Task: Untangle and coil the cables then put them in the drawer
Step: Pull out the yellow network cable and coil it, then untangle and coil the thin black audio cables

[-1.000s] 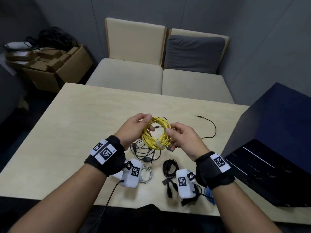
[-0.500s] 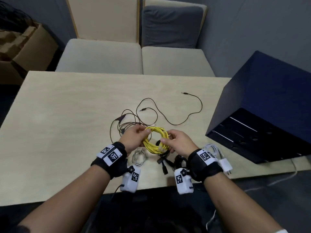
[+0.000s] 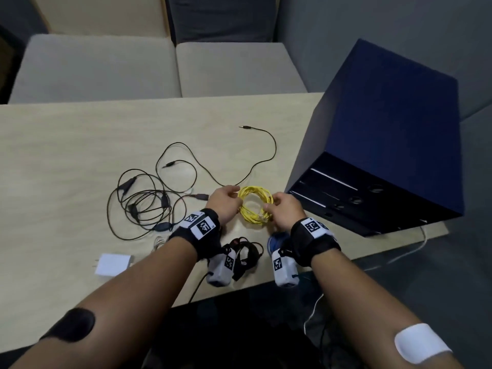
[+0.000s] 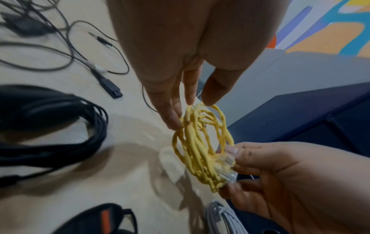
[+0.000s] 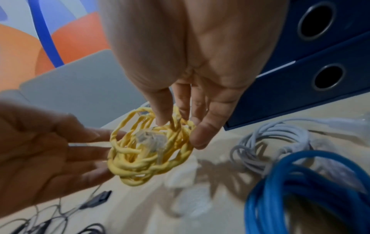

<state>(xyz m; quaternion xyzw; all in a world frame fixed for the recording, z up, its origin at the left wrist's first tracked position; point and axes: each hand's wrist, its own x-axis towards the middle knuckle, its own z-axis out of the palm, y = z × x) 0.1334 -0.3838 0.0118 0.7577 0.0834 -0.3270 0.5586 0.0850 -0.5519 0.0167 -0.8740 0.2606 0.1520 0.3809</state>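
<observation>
A yellow cable, wound into a small coil with clear plugs, hangs above the table between both hands. My left hand pinches its left edge between thumb and fingertips, as the left wrist view shows. My right hand pinches the other side, at the plugs, with thumb and fingers. The dark blue drawer unit stands just right of the hands, its drawer fronts with round holes pushed in. A tangle of thin black cables lies on the table to the left.
On the wooden table, near its front edge, lie a coiled black cable, a blue cable coil, a white cable coil and a white charger. Beige seats stand behind the table.
Both hands have carried the yellow coil to the right, off the black tangle and close to the drawer unit. The head view has swung right and down.
</observation>
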